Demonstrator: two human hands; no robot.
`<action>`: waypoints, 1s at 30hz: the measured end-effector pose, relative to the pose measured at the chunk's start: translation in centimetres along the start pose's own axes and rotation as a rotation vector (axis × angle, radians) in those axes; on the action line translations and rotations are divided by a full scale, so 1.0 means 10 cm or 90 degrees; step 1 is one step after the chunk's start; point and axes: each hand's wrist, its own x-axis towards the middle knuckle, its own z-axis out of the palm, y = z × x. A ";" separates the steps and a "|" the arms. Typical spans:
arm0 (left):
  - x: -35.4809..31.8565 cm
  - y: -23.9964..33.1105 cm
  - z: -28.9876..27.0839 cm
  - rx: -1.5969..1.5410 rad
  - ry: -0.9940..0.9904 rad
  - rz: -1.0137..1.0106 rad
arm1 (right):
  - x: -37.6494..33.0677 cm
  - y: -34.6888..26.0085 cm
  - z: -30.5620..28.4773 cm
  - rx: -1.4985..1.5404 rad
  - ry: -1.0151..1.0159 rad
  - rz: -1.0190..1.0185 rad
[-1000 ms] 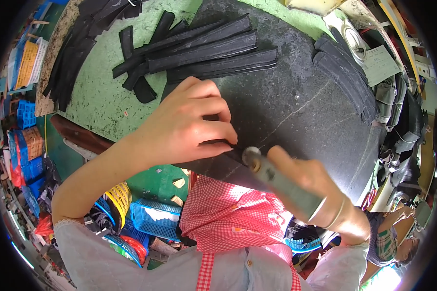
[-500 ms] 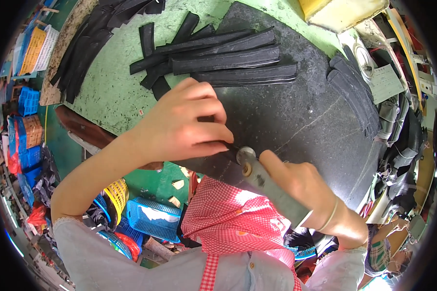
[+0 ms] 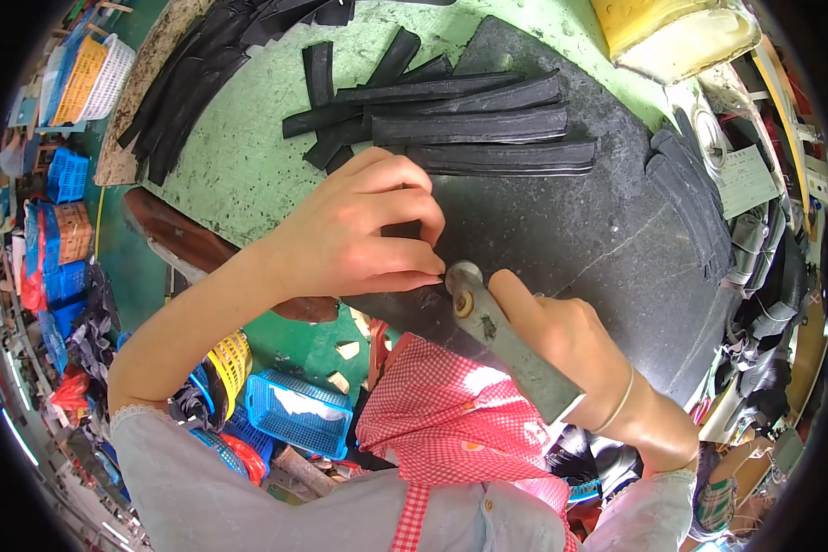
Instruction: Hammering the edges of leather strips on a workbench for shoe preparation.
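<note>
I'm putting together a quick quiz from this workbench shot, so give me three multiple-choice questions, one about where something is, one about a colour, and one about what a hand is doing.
1. Where do the cut black strips lie?
A. On the far side of the dark sheet, beyond the hands
B. In the blue basket
C. On the person's lap

2. What colour is the bare tabletop beside the sheet?
A. Red
B. Green
C. White

3. What is the right hand doing?
A. Resting flat and empty
B. Holding a strip up
C. Gripping a grey cutting tool whose round end meets the sheet's near edge

Answers:
1 A, the strips are piled past the left hand.
2 B, the surface left of the sheet is pale green.
3 C, the fingers wrap the tool's handle beside the left fingertips.
</note>
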 end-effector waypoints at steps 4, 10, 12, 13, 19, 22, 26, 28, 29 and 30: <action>-0.07 0.06 -0.02 0.037 0.001 -0.017 | 0.07 -0.07 -0.11 -0.016 0.004 -0.018; -0.35 0.39 0.13 0.023 -0.056 0.007 | 0.15 -0.10 -0.04 0.010 0.016 0.020; -0.32 0.77 0.41 -0.056 0.048 0.004 | 0.22 -0.08 -0.10 0.053 -0.018 0.005; -0.22 0.89 0.49 -0.045 0.021 -0.009 | 0.23 -0.05 -0.10 0.052 -0.009 0.006; 0.20 0.83 0.63 0.041 0.046 -0.118 | 0.20 0.23 -0.02 0.103 0.163 -0.042; 0.28 0.37 0.41 0.232 0.083 -0.215 | -0.24 0.41 -0.25 0.181 0.272 0.042; 0.89 0.29 0.41 0.218 0.076 -0.161 | -1.12 0.67 -0.34 0.164 0.357 0.084; 1.57 0.39 0.89 0.082 0.053 -0.065 | -1.46 0.70 -0.33 0.132 0.383 0.146; 1.87 0.34 1.21 0.060 0.053 -0.014 | -1.55 0.72 -0.33 0.133 0.390 0.148; 2.17 0.29 1.49 0.089 0.053 0.013 | -1.65 0.71 -0.34 0.144 0.394 0.150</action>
